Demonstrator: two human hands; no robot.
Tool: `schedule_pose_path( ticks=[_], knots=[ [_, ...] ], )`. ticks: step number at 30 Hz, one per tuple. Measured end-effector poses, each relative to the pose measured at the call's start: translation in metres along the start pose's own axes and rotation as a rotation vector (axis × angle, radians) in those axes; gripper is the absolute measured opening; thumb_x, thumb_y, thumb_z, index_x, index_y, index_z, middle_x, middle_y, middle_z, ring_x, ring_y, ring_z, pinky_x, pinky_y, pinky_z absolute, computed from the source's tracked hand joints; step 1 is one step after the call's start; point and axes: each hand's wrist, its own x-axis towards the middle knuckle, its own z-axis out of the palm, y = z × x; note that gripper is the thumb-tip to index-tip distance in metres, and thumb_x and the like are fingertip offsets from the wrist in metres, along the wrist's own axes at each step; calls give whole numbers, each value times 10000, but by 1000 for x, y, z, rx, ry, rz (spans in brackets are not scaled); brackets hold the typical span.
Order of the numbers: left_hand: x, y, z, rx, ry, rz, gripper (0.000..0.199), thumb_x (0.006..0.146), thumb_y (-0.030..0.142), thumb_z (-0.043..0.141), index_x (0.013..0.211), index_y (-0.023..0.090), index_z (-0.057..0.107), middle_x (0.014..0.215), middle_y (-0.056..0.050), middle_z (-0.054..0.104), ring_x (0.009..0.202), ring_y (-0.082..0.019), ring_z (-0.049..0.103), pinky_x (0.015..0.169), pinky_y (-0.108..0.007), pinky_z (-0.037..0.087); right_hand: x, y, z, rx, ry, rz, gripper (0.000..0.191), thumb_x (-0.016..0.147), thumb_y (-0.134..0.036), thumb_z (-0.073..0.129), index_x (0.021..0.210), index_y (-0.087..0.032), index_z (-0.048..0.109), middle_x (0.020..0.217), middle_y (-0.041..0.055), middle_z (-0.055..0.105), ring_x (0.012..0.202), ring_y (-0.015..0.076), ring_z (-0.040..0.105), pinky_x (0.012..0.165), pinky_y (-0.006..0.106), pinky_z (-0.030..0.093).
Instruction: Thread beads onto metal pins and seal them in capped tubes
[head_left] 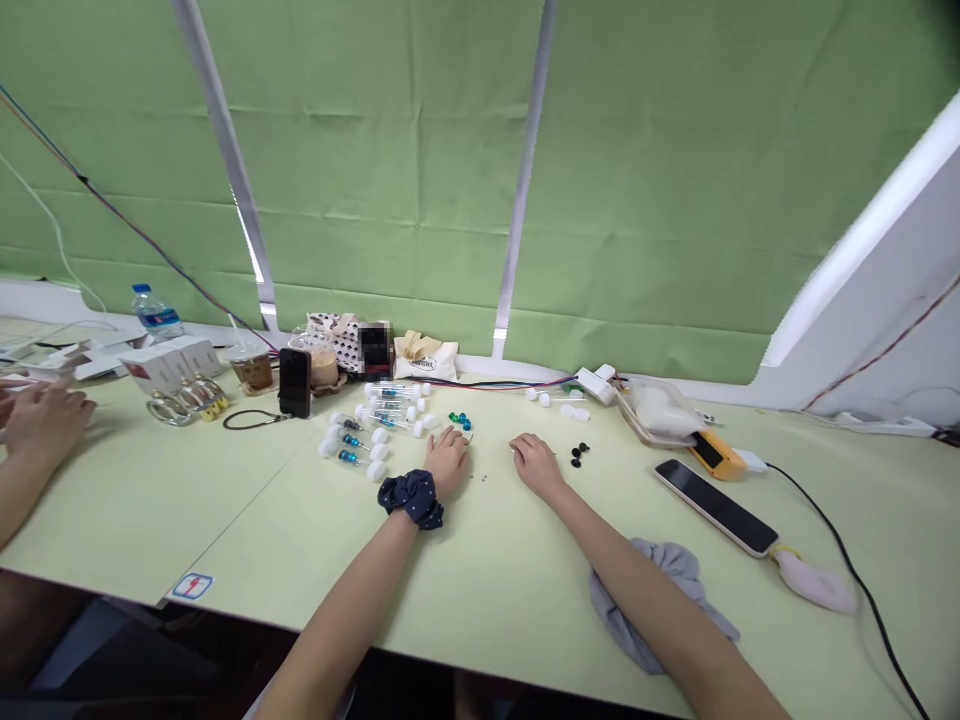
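Note:
My left hand (448, 461), with a dark dotted scrunchie (412, 499) around its wrist, rests on the table, its fingers drawn together. A tiny thin bit shows at its fingertips, too small to name. Across a short gap, my right hand (535, 464) is closed in a pinch, also with something tiny at the fingertips. Green and blue beads (461, 421) lie just beyond my left hand. Clear tubes with white caps and blue contents (352, 440) lie to its left. Small black pieces (577, 456) sit right of my right hand. Tiny specks (484, 478) lie between the hands.
A grey cloth (660, 600) lies beneath my right forearm. Farther right are a phone (716, 506), a yellow device (716, 455) and a plastic container (660, 412). White caps (575, 412) lie behind. At left stand a black phone (295, 382) and a drink cup (251, 368); another person's hand (49, 420) is beyond.

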Motion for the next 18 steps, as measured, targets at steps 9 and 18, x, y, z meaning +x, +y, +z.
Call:
schedule_pose_path(
  ticks=[9, 18],
  knots=[
    [5, 0, -3, -22, 20, -15, 213, 850, 252, 405, 1003, 215, 549, 1150, -90, 561, 1278, -254, 312, 1044, -556, 147, 2, -5, -7, -13, -63, 19, 293, 770, -42, 415, 966, -172, 591, 967, 84, 583, 934, 201, 492, 814, 313, 370],
    [43, 0, -15, 34, 30, -134, 336, 827, 287, 453, 1154, 233, 511, 1164, -125, 527, 1127, -298, 434, 962, -518, 244, 3, -16, -17, -72, -140, 34, 309, 802, -64, 412, 1029, -184, 584, 1024, 91, 573, 987, 203, 482, 835, 313, 363]
  ],
)
